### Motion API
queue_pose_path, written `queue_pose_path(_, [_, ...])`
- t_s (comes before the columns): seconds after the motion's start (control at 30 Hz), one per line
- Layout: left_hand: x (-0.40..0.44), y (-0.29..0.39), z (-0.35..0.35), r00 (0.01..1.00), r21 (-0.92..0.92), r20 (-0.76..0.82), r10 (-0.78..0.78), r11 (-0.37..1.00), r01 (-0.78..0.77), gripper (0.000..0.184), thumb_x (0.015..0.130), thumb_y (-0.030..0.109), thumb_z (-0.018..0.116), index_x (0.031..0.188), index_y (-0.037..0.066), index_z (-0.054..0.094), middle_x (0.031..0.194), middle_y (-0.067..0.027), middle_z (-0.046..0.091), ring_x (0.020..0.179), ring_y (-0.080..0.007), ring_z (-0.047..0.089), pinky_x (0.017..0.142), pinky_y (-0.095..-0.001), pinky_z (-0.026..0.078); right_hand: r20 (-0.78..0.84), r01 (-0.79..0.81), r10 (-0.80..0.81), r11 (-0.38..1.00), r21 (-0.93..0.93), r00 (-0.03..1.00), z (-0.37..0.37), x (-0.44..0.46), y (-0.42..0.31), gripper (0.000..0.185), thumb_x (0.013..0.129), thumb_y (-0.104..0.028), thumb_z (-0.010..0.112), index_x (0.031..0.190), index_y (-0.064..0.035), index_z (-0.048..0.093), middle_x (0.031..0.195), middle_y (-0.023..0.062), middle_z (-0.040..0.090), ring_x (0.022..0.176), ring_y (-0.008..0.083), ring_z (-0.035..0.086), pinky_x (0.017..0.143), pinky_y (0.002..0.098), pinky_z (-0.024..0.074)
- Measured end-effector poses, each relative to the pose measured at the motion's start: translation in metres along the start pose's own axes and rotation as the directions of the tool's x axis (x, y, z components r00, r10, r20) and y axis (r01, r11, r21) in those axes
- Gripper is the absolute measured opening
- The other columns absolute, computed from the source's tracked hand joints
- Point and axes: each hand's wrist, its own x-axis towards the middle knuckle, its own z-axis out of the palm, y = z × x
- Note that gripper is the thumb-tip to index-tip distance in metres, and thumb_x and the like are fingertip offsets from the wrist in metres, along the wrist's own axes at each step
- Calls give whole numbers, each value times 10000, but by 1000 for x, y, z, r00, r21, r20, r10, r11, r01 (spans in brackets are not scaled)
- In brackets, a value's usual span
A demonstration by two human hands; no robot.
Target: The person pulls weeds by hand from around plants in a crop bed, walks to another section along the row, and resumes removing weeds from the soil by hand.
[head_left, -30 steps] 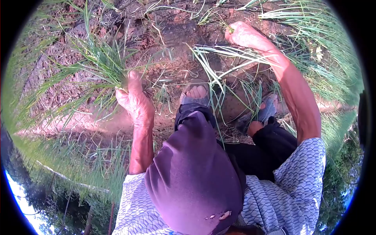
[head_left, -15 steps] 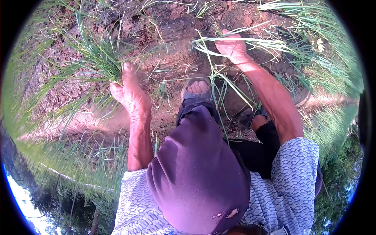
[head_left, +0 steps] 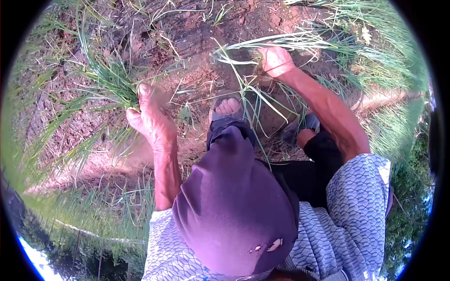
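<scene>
My left hand is closed round the base of a bunch of green grass-like plants, whose leaves fan out up and to the left over the soil. On the right, my right hand is down at the soil with its fingers curled, beneath long pale-green leaves that stretch across it. Its fingertips are partly hidden, and what they grip, if anything, cannot be made out. Loose leaves lie between the hands, near my foot.
My sandalled feet stand on the muddy soil below the hands. Dense green plants grow on the right, and more plants at the lower left. A purple cloth covers my knee.
My right hand has come down and to the left from the upper soil, under the long leaves. My left hand keeps its bunch and has shifted slightly left.
</scene>
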Motion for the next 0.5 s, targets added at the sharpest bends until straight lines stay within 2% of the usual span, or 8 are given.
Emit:
queue_pose_path(0.03, [1, -2, 3, 996, 64, -55, 64, 996, -60, 262, 843, 267, 723, 871, 45, 587, 704, -21, 588, 562, -92, 542, 440, -227, 407, 124, -61, 46, 991, 121, 991, 0, -4, 6, 210, 796, -180, 566, 966, -66, 611, 783, 162, 616, 756, 332, 623, 699, 419, 522])
queue_pose_path(0.1, [1, 0, 5, 1000, 68, -27, 9, 998, -7, 254, 847, 266, 718, 876, 50, 588, 695, -20, 587, 553, -89, 538, 434, -234, 420, 367, -224, 96, 919, 325, 925, -39, -5, 1, 260, 837, -294, 607, 871, -39, 646, 764, 148, 639, 731, 300, 628, 706, 393, 514])
queue_pose_path(0.13, [2, 2, 9, 1000, 65, -15, -14, 998, 15, 250, 849, 265, 716, 879, 53, 588, 691, -19, 587, 549, -87, 537, 431, -237, 426, 422, -331, 204, 910, 252, 883, -39, -2, -7, 386, 834, -392, 632, 826, -6, 640, 777, 180, 643, 747, 313, 642, 731, 399, 513])
queue_pose_path(0.2, [1, 5, 19, 999, 26, 31, -15, 1000, 14, 233, 853, 257, 709, 883, 62, 584, 665, -7, 567, 530, -78, 514, 428, -246, 450, 412, -349, 241, 914, 209, 879, -26, -11, -19, 423, 833, -415, 629, 840, 8, 640, 826, 209, 653, 770, 333, 647, 754, 406, 518])
queue_pose_path(0.23, [3, 3, 17, 998, 24, 59, -24, 999, 23, 232, 853, 256, 709, 885, 63, 584, 663, -4, 563, 529, -77, 511, 430, -247, 455, 391, -81, 37, 992, 97, 919, -1, -9, -12, 447, 829, -453, 620, 846, -7, 651, 863, 215, 661, 816, 364, 646, 779, 421, 517])
queue_pose_path(0.27, [5, 2, 15, 995, 24, 89, -35, 999, 33, 230, 852, 254, 709, 887, 65, 584, 660, -1, 558, 527, -76, 507, 432, -248, 460, 371, -262, 192, 953, 149, 908, -15, -18, -29, 383, 826, -404, 610, 841, -24, 659, 855, 206, 662, 831, 370, 645, 790, 426, 517])
queue_pose_path(0.33, [5, 0, 16, 997, 37, 70, -22, 999, 20, 238, 846, 255, 717, 883, 57, 589, 645, -2, 555, 498, -78, 497, 412, -231, 426, 423, -101, 102, 995, -25, 900, -9, -17, -35, 289, 824, -316, 588, 898, -59, 698, 918, 141, 685, 943, 308, 642, 842, 359, 504])
queue_pose_path(0.5, [6, 0, 18, 997, 78, 64, -35, 997, 30, 247, 853, 267, 709, 882, 49, 598, 648, -18, 578, 476, -86, 516, 390, -215, 406, 370, -185, 184, 982, -33, 911, -16, -13, 1, 254, 779, -269, 594, 860, -46, 685, 843, 165, 675, 885, 324, 655, 778, 368, 522])
